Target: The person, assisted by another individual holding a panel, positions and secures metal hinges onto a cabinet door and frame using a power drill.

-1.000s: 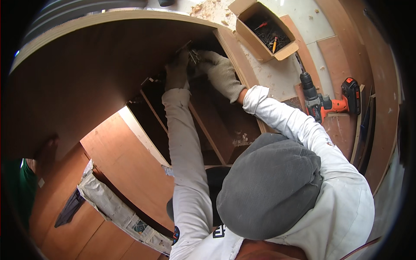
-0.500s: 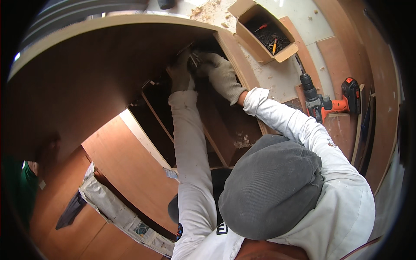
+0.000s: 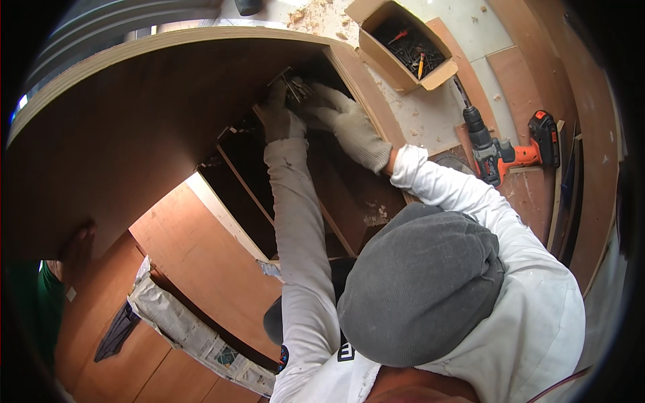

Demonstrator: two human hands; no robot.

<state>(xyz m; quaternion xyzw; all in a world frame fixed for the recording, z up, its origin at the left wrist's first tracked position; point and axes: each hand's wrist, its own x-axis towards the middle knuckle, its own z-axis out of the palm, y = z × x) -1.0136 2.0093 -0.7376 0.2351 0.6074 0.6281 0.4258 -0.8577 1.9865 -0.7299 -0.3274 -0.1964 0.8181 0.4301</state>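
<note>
Metal hardware (image 3: 294, 86), small and glinting, sits at about twelve o'clock in our view, tucked into the inner corner of the curved wooden cabinet (image 3: 134, 127). Our left hand (image 3: 277, 119), in a pale work glove, is curled against the cabinet wall just below that piece, and our right hand (image 3: 349, 124), gloved too, reaches in from two o'clock with its fingers bent toward the same spot; we cannot tell whether either hand truly grips the hardware or only presses on it. At one o'clock an open cardboard box (image 3: 403, 47) of dark screws rests on the surface (image 3: 430, 114), with sawdust scattered nearby. At three o'clock an orange and black cordless drill (image 3: 500, 151) lies on its side. At seven o'clock a folded newspaper (image 3: 188, 329) lies on plywood boards.
</note>
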